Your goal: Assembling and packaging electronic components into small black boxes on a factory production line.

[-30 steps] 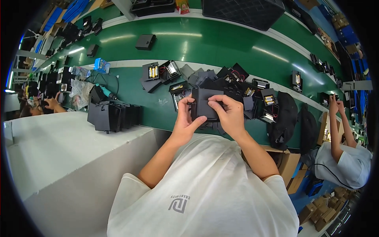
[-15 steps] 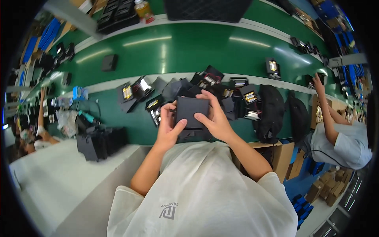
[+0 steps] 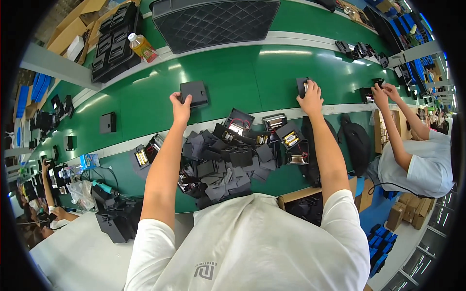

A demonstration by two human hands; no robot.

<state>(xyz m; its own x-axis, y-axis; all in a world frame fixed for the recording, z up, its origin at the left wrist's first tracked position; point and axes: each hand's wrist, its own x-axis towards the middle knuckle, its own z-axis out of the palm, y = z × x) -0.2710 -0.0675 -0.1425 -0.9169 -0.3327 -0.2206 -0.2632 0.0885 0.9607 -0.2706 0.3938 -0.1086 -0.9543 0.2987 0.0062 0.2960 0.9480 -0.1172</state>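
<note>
At the far side of the worktable, on a green belt-like strip, my left hand (image 3: 181,107) grips the left edge of a flat square black box (image 3: 194,93), thumb on its near corner. Farther right, my right hand (image 3: 311,99) has its fingers closed over a smaller-looking black case (image 3: 302,87) with something shiny at its side. Between my forearms lies a heap of loose black plastic covers (image 3: 230,177). Several open black battery cases (image 3: 291,139) with bright metallic and yellow contents sit around the heap.
Another black box (image 3: 108,122) rests on the strip at left. A large black textured tray (image 3: 213,24) stands beyond it, beside a drink bottle (image 3: 142,48). A teal power tool (image 3: 105,188) lies at left. A co-worker's hands (image 3: 382,93) work at right.
My hands were together around the black box close to my body. My left hand has carried it forward onto the strip; my right hand has left it and reached forward right to another case.
</note>
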